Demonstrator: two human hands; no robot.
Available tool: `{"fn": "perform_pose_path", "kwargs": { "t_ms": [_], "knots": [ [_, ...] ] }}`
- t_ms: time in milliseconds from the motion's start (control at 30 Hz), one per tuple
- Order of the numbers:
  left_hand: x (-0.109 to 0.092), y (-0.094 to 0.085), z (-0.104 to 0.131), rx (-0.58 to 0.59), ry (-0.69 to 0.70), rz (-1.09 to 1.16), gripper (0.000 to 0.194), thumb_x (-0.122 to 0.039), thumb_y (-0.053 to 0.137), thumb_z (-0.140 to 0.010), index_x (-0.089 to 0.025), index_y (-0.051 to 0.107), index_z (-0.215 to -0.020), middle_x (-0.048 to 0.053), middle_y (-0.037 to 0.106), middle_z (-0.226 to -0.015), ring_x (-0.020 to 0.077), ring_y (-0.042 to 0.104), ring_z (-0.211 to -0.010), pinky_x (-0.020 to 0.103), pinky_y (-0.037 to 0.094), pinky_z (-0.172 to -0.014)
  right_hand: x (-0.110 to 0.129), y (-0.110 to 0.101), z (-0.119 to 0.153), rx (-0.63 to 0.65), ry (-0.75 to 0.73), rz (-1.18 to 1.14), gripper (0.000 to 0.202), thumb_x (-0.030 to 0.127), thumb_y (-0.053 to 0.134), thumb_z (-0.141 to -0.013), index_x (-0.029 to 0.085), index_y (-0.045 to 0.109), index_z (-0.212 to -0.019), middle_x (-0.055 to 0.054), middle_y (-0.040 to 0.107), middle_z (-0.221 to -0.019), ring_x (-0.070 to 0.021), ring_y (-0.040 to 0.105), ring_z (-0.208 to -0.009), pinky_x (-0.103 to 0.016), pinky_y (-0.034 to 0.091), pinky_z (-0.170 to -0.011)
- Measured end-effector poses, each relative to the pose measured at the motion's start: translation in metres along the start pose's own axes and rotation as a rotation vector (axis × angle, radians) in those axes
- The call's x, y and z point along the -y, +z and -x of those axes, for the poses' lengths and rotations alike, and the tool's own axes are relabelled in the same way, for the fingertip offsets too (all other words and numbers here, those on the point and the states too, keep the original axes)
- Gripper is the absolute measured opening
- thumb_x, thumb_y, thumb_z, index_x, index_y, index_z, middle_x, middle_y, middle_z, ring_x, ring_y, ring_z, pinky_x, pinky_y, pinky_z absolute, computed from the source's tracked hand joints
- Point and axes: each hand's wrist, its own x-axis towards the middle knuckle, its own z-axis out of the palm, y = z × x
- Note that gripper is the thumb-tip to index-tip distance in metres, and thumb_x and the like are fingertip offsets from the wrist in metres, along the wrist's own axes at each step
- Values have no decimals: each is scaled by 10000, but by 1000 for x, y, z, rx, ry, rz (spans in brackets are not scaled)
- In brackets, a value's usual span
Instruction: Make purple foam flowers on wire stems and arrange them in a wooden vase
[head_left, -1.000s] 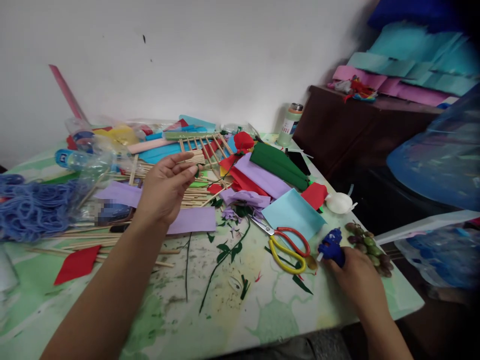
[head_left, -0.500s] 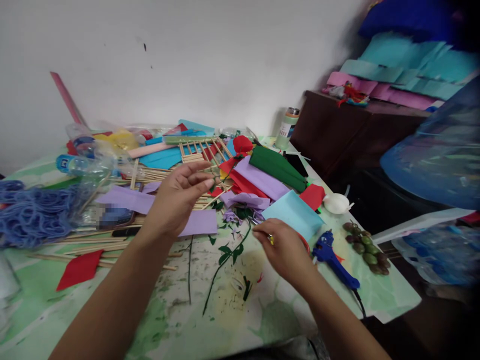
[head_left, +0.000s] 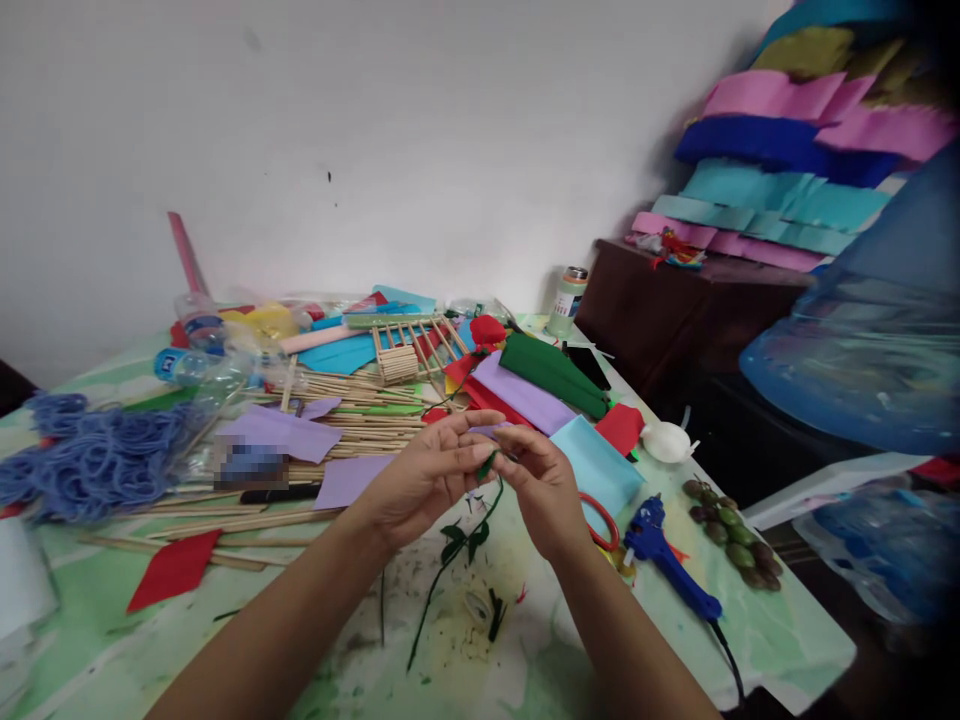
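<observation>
My left hand [head_left: 442, 462] and my right hand [head_left: 541, 485] meet above the middle of the table. My left thumb and fingers pinch a small dark green leaf-like piece [head_left: 487, 464]. The right fingertips are closed against its right side; whether they grip it too is partly hidden. Below the hands lies a thin green stem with leaves [head_left: 454, 545], its upper end covered by the fingers. The red handle of a pair of scissors [head_left: 600, 520] shows beside my right hand, its blades out of sight.
A blue glue gun [head_left: 667, 555], grapes [head_left: 735, 530] and a white balloon-like object [head_left: 669, 442] lie on the right. Behind are a green paper roll [head_left: 555, 375], purple paper [head_left: 525, 392] and thin wooden sticks [head_left: 375, 430]. Blue looped yarn [head_left: 97, 455] lies left; a jar [head_left: 567, 302] stands at the back.
My hands were apart and have come together at the green piece. The right hand moved in from beside the scissors handle. The view has tilted up slightly.
</observation>
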Motion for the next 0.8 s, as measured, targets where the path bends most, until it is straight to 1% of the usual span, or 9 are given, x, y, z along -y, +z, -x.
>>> {"fn": "perform_pose_path", "kwargs": {
  "t_ms": [133, 200, 267, 400, 500, 600, 733, 800],
  "knots": [
    [2, -1, 0, -13, -37, -1, 335, -140, 705, -711, -179, 631, -1035, 12, 621, -766, 87, 592, -700, 216, 464, -721, 12, -7, 6, -85, -208, 225, 213, 271, 712, -728, 243, 675, -936, -14, 550, -847, -138, 523, -753, -279, 464, -684],
    [4, 0, -1, -7, -50, -16, 332, -142, 706, -709, -176, 635, -1032, 26, 624, -802, 91, 591, -717, 215, 464, -723, 17, -9, 9, -130, -266, 342, 155, 242, 700, -743, 242, 689, -897, -20, 562, -843, -141, 531, -738, -287, 461, -671],
    [6, 1, -1, 5, -64, -25, 338, -143, 705, -711, -176, 635, -1040, 43, 627, -853, 96, 589, -739, 211, 464, -725, 21, -11, 11, -139, -307, 439, 99, 216, 679, -764, 243, 701, -857, -23, 578, -821, -152, 549, -747, -302, 463, -680],
    [10, 1, -3, 45, -77, -11, 330, -154, 701, -719, -177, 637, -1041, 42, 618, -863, 84, 572, -722, 198, 454, -716, 31, -14, 13, -96, -364, 586, 65, 207, 630, -807, 230, 690, -801, -26, 584, -781, -166, 566, -749, -319, 467, -685],
    [12, 1, -5, 83, -73, -21, 299, -169, 685, -741, -175, 638, -1036, 39, 617, -869, 71, 557, -702, 199, 439, -715, 38, -16, 13, -52, -396, 698, 87, 203, 577, -841, 214, 653, -799, -32, 586, -799, -173, 568, -781, -323, 462, -707],
    [14, 1, -5, 99, -64, -62, 292, -186, 669, -762, -178, 632, -1051, 41, 620, -865, 79, 561, -718, 213, 433, -727, 44, -20, 10, 18, -433, 784, 104, 176, 523, -870, 206, 607, -817, -33, 594, -834, -173, 561, -825, -326, 447, -746],
    [16, 3, -5, 78, -53, -151, 298, -256, 668, -769, -177, 613, -1051, 56, 637, -885, 115, 592, -751, 255, 439, -738, 56, -26, 6, 159, -463, 915, 141, 148, 448, -906, 204, 548, -823, -22, 594, -792, -161, 541, -774, -311, 426, -722],
    [18, 1, -7, 41, -55, -251, 335, -321, 638, -791, -175, 580, -1086, 76, 648, -931, 137, 615, -775, 277, 440, -749, 64, -29, 5, 190, -498, 1009, 136, 147, 441, -909, 200, 540, -832, -25, 595, -787, -159, 527, -753, -304, 416, -701]
  ]
}}
